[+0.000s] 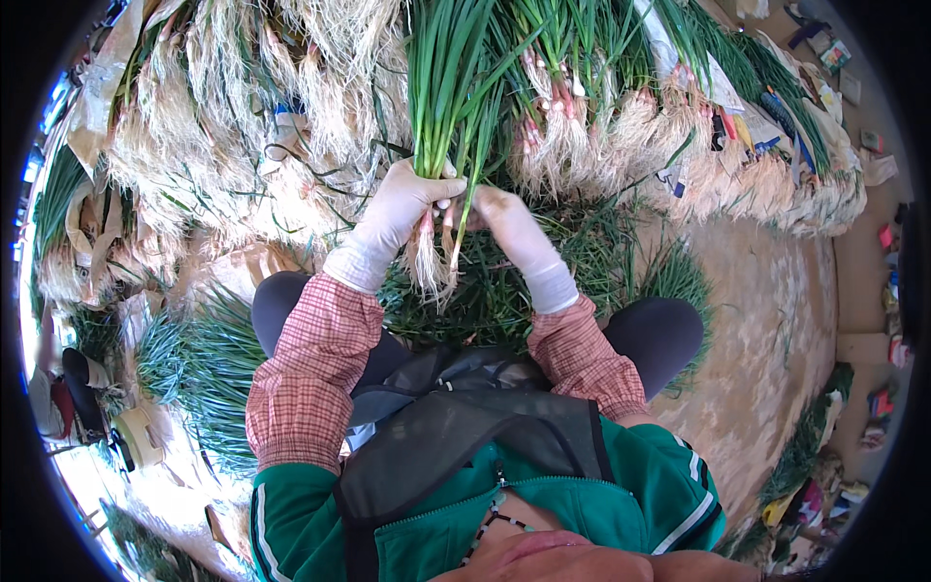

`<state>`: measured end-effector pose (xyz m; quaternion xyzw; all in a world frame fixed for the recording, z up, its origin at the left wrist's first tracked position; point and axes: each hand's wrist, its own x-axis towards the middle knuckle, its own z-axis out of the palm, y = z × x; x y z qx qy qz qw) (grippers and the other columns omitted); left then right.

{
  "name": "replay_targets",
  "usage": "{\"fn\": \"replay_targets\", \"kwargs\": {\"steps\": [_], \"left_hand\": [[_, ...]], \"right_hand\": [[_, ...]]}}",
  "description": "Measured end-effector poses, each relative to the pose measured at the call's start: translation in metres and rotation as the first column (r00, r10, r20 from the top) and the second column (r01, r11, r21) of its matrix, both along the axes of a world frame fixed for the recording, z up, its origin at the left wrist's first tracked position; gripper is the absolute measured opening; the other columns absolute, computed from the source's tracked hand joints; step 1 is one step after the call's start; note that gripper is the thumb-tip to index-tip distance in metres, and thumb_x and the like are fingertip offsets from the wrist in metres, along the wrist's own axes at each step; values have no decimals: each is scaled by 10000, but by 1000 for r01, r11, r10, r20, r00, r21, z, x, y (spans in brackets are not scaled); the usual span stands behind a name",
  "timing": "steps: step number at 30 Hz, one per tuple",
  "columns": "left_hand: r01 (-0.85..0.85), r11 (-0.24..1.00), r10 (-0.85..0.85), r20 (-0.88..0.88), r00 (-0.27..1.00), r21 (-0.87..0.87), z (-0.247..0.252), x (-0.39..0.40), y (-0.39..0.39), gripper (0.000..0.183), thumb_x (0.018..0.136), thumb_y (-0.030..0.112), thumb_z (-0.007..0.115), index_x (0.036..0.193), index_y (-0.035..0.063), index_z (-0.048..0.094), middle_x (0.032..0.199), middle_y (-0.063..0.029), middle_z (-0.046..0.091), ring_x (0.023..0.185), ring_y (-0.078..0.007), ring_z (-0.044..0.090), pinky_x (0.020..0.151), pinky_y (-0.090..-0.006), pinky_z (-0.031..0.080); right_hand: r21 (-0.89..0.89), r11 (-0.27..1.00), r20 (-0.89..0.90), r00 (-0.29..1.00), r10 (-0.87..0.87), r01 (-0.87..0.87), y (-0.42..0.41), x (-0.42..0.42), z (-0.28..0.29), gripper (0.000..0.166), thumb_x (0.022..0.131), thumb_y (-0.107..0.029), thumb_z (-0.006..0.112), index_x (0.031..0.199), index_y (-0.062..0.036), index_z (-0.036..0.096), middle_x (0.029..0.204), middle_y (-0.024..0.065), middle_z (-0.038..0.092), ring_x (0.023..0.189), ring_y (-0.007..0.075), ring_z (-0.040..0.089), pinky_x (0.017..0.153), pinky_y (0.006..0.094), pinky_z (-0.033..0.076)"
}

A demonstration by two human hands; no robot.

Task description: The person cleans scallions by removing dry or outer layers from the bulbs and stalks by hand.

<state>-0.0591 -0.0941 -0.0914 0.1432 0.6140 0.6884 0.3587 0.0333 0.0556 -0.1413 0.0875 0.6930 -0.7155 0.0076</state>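
Note:
My left hand (413, 190), in a pale thin glove, grips a bunch of green garlic (441, 94) with the thumb across the stalks. The long leaves point away from me, and the pinkish bases with pale roots (426, 263) hang below the fist. My right hand (502, 207), in a similar glove with brownish stains, is just right of the bunch. Its fingers are partly hidden behind a single slanting stalk (471, 185), so whether they hold it cannot be told. Loose green leaves (480, 291) lie beneath both hands.
A heap of rooted plants (320, 138) rises ahead on the left. Bundled plants (564, 109) continue along the right. More cut leaves (218, 371) lie beside my left knee. Brown ground (764, 313) stretches to the right. A beige tape roll (138, 436) is at far left.

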Motion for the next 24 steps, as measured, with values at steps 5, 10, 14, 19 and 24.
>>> {"fn": "replay_targets", "kwargs": {"steps": [5,10,14,19,24], "left_hand": [[-60,990,48,-96,994,-125,4,5,2,129,778,55,696,805,-6,586,531,-54,576,328,-82,469,299,-201,327],[-90,993,83,-84,993,-82,-1,3,1,145,774,32,685,848,-62,603,517,-62,567,315,-87,471,291,-204,335],[-12,997,7,-77,997,-70,-1,7,7,153,774,23,685,857,-62,589,506,-60,560,312,-97,478,280,-211,345],[-105,983,92,-97,991,-148,3,3,5,176,760,24,709,820,-26,551,492,-47,552,311,-93,478,275,-212,339],[-88,988,71,-131,989,-124,-10,8,10,184,756,14,703,850,-29,551,529,-51,566,328,-92,483,286,-213,345]], "right_hand": [[-405,891,-142,949,-283,205,-14,-31,12,311,946,-222,544,1110,39,581,1005,60,631,828,129,577,770,285,465],[-470,820,-80,909,-409,327,-24,-33,4,122,925,-90,535,973,-3,605,860,9,618,734,95,553,674,241,459],[-706,632,49,913,-406,318,-17,-25,-4,123,937,-103,502,980,-23,585,777,-14,562,624,96,508,554,230,423],[-421,775,-4,853,-521,471,32,-20,-5,130,928,-112,504,972,-16,579,636,-56,468,440,32,342,378,177,277],[-470,814,-104,895,-434,340,-25,-35,9,194,925,-90,532,1081,15,577,935,87,635,834,181,592,793,301,471]]}}
